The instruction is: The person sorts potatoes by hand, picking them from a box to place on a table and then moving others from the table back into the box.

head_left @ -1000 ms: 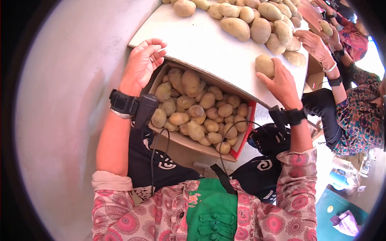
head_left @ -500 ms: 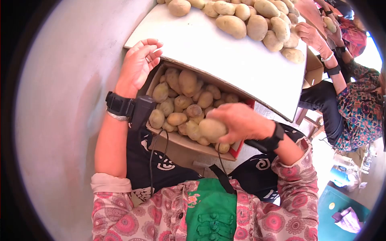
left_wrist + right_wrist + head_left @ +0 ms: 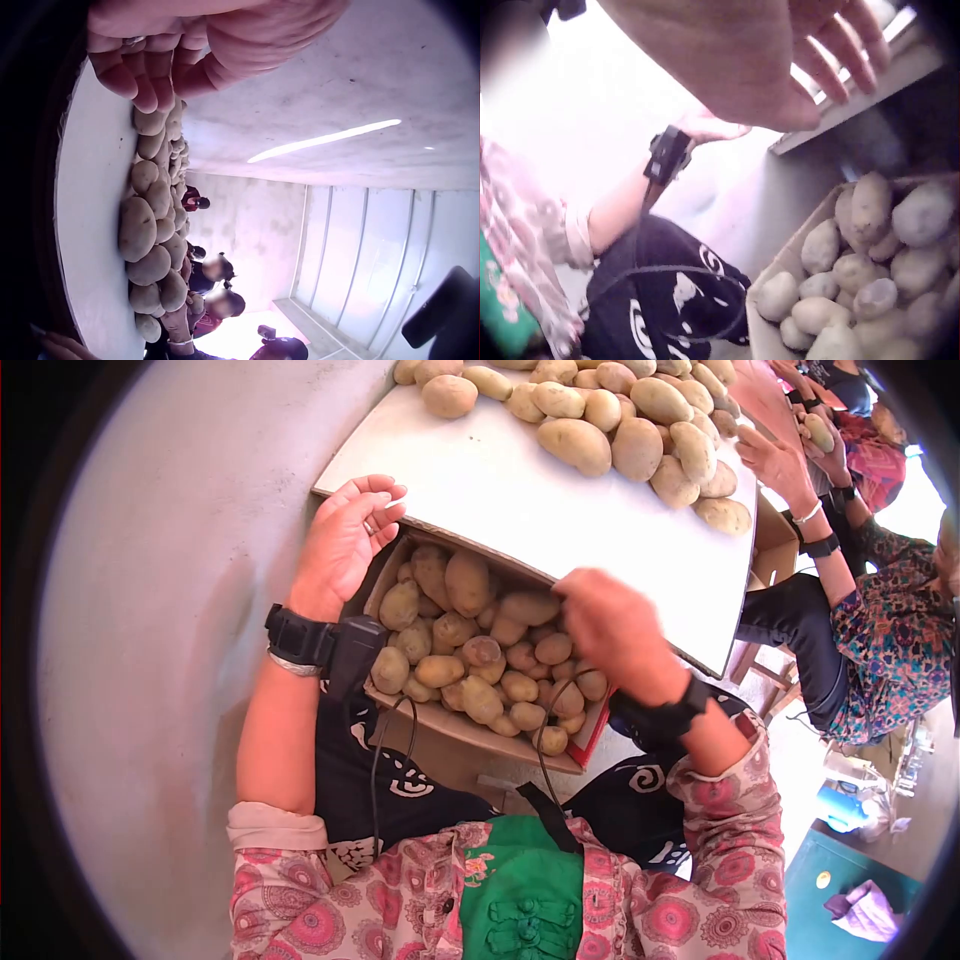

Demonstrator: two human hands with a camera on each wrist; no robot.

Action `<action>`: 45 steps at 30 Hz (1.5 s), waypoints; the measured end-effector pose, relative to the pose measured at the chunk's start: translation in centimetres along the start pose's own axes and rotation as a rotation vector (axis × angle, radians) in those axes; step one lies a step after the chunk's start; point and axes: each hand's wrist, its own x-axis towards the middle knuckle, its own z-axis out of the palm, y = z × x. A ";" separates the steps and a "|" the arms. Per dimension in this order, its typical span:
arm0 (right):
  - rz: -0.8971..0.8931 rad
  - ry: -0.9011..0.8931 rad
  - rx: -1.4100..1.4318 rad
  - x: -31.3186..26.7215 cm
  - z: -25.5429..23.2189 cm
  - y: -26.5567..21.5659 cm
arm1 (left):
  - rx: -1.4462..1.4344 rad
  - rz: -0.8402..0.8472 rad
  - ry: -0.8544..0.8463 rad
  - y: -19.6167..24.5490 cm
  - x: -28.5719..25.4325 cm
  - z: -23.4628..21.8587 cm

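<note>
A cardboard box (image 3: 470, 730) full of potatoes (image 3: 480, 650) sits on my lap, half under the edge of a white table (image 3: 520, 490). My right hand (image 3: 610, 625) hovers over the box's far right part with straight fingers and holds nothing; the right wrist view shows its palm (image 3: 742, 52) empty above the boxed potatoes (image 3: 855, 277). One long potato (image 3: 530, 607) lies on the heap just left of it. My left hand (image 3: 345, 540) rests at the box's far left corner by the table corner, its fingers (image 3: 142, 71) loosely curled and empty.
A pile of loose potatoes (image 3: 640, 445) covers the far side of the table, also seen as a row of potatoes (image 3: 154, 225) along the white tabletop (image 3: 86, 225). Another person's hand (image 3: 775, 460) reaches to the pile from the right. A grey wall is on my left.
My right hand carried a potato from the table edge down over the box, let it go onto the heap and now hovers empty. The left hand stayed put.
</note>
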 end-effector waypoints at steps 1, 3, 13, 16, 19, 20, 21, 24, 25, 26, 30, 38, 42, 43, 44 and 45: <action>0.045 0.095 -0.012 1.2 -1.6 0.6 | -0.001 0.007 0.004 0.1 0.0 -0.3; 0.248 0.164 0.001 2.6 -4.8 2.4 | 0.009 0.000 -0.014 -0.3 0.3 -0.8; 0.294 0.415 -0.225 4.0 -10.2 11.8 | 0.000 -0.046 0.055 -0.1 0.7 0.1; 0.395 0.396 -0.064 5.1 -10.5 11.8 | -0.022 -0.046 0.041 -0.2 0.3 0.7; 0.260 0.532 -0.180 6.6 -9.3 12.7 | -0.020 -0.054 0.035 -0.1 -0.2 1.9; 0.253 0.499 -0.118 7.3 -9.1 12.8 | -0.034 -0.073 0.052 0.0 -0.2 2.4; 0.243 0.458 -0.064 7.6 -8.9 13.0 | -0.045 -0.076 0.040 0.0 -0.2 2.7; 0.253 0.359 -0.179 8.3 -7.6 13.4 | -0.040 -0.086 -0.011 -0.2 0.3 2.6; 0.253 0.375 -0.155 8.7 -7.4 13.7 | -0.038 -0.086 -0.005 -0.2 0.4 2.5; 0.250 0.369 -0.148 9.1 -7.3 13.9 | -0.043 -0.100 0.005 0.0 0.4 2.7; 0.170 0.459 -0.229 9.7 -7.1 16.9 | -0.015 -0.101 0.009 0.3 1.0 2.3; 0.472 0.505 1.089 10.2 -10.2 13.7 | -0.009 -0.127 0.049 1.1 3.1 0.4; 0.491 0.254 1.104 9.4 -8.1 9.7 | -0.021 -0.094 0.047 1.1 3.4 0.2; 0.451 0.125 0.956 8.6 -7.7 7.8 | -0.025 -0.095 0.030 0.9 3.4 -0.1; 0.387 0.011 0.933 8.0 -6.9 5.9 | -0.028 -0.095 0.015 0.7 3.4 -0.4; 0.261 -0.057 0.911 7.4 -5.7 4.4 | -0.029 -0.088 0.017 0.5 3.2 -0.7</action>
